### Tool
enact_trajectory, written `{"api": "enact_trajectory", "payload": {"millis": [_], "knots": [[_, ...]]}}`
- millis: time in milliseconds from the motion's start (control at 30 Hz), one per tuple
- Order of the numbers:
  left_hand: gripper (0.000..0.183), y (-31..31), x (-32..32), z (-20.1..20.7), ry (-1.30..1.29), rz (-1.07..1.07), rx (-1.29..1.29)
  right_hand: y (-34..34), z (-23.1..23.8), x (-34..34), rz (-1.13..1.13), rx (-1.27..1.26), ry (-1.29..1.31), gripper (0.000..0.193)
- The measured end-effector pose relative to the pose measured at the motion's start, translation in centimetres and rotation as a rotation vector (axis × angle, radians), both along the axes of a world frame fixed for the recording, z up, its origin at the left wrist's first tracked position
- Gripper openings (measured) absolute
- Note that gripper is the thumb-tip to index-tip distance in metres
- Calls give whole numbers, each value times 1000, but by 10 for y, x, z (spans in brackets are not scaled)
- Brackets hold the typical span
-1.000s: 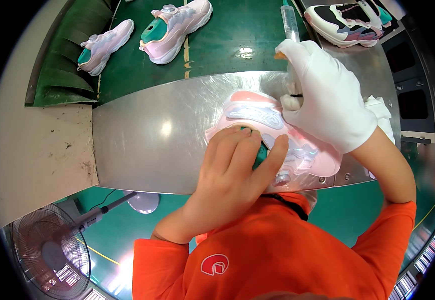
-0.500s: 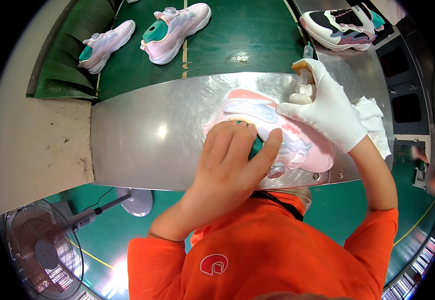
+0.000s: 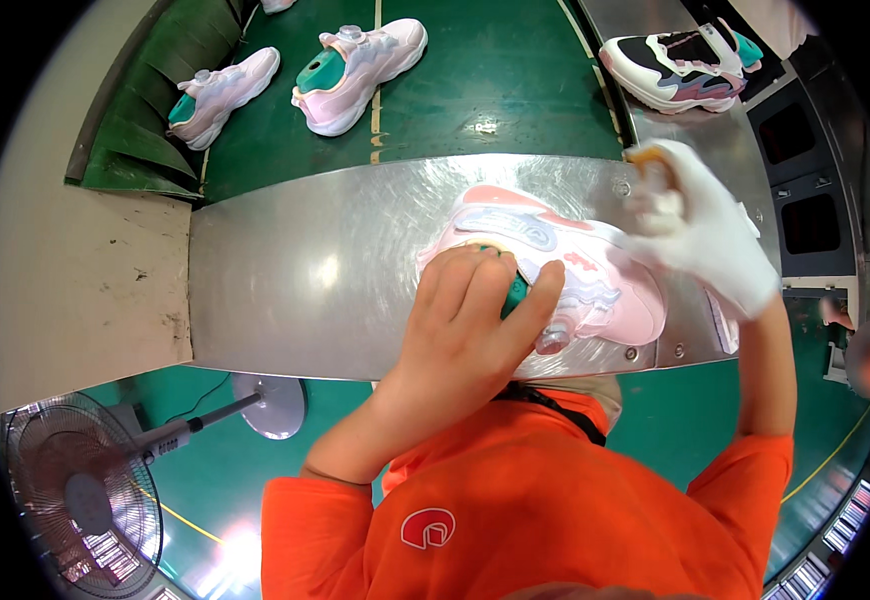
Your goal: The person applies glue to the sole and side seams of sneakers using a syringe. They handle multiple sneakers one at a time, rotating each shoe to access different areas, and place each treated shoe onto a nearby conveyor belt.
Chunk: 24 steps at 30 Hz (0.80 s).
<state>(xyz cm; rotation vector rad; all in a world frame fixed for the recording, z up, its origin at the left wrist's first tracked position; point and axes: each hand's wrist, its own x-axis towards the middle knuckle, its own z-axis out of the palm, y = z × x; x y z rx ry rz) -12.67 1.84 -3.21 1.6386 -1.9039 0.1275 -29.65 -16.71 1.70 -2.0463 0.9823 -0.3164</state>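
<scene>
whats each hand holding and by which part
The bare left hand grips the pink shoe at its collar. The gloved right hand holds a small blurred tan thing; where, cannot be told.

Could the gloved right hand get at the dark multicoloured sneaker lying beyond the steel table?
Probably yes. The gloved right hand is raised off the pink sneaker, and nothing stands between it and the dark multicoloured sneaker, though it already holds a small tan object.
</scene>
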Motion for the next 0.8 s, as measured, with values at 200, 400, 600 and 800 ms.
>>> {"api": "enact_trajectory", "payload": {"millis": [200,400,600,800], "knots": [[48,1,-2,-7,-43,20,-23,29,11,-93,-390,106,-168,71],[44,1,-3,-9,-52,43,-9,16,5,-131,-299,277,85,64],[42,-4,-5,-9,-74,57,25,23,-1,-96,-141,669,-564,97],[39,-6,-2,-15,-81,54,-12,6,-25,-65,109,842,-700,100]]}}
